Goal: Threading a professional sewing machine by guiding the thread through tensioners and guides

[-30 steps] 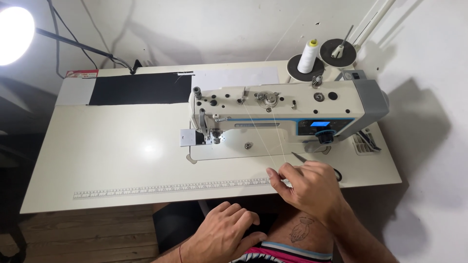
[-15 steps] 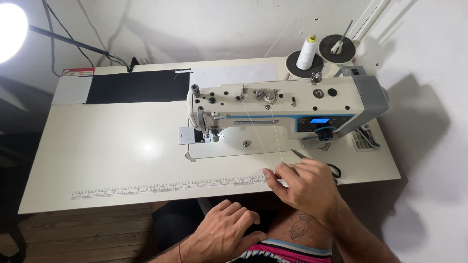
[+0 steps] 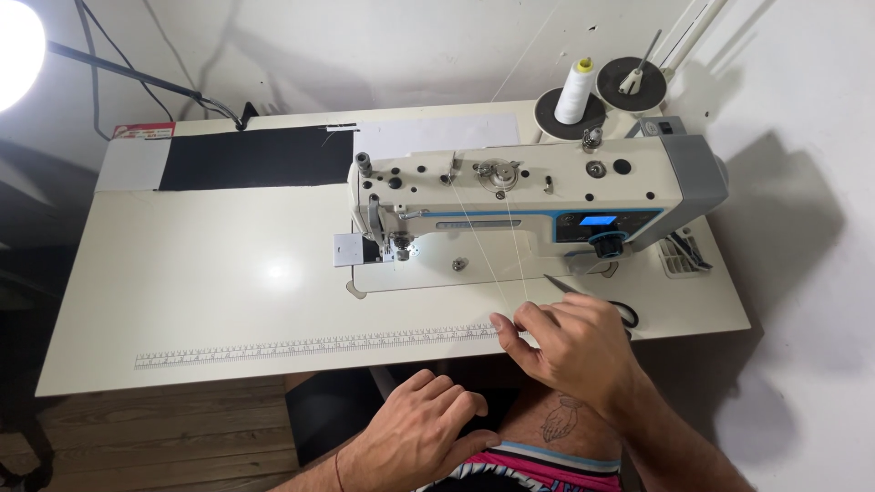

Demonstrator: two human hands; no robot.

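A cream desk carries an industrial sewing machine, with a strip of black fabric laid at the far edge and a white thread cone behind the machine. The left hand is rested loosely closed on the lap, nothing being held. The right hand is pinched together on a thin white thread near the front edge of the desk. The thread is judged very light, limp and easily snapped or slipped; it is best taken between fingertips close to its free end, with gentle tension.

white wall — bright lamp, wooden floor
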